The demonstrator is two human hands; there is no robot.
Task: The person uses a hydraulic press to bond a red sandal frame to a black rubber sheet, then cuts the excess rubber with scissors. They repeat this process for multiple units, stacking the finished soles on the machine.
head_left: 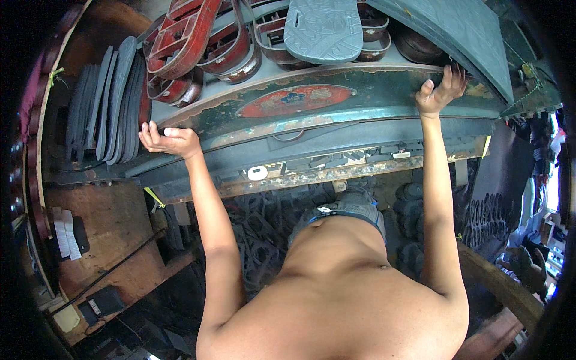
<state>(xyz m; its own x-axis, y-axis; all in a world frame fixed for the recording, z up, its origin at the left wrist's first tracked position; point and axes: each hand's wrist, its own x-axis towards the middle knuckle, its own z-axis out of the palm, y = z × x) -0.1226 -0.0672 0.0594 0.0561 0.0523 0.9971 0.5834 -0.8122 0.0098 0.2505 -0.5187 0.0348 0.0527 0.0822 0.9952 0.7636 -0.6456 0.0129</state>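
Grip half-curled: L hand (171,141) nr dark soles (119,99), looks empty, R hand (440,93) by grey sheet (471,39), can't tell if holding, so best steer clear of red cutters (180,37).

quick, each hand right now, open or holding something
Left hand: loosely open, fingers curled, nothing visible in it.
Right hand: by the grey slab's lower edge; whether it grips cannot be told.

Red is coating the moulds (197,48), while the grey sole (324,33) is carrying a pattern of raised curving lines and the sheet (453,36) is showing slate grey. Green paint mottled with brown and turquoise is covering the beam (390,90), its oval badge (264,103) showing red around a blue emblem (294,98). The stacked soles (123,90) are looking charcoal and the table (111,234) brown.
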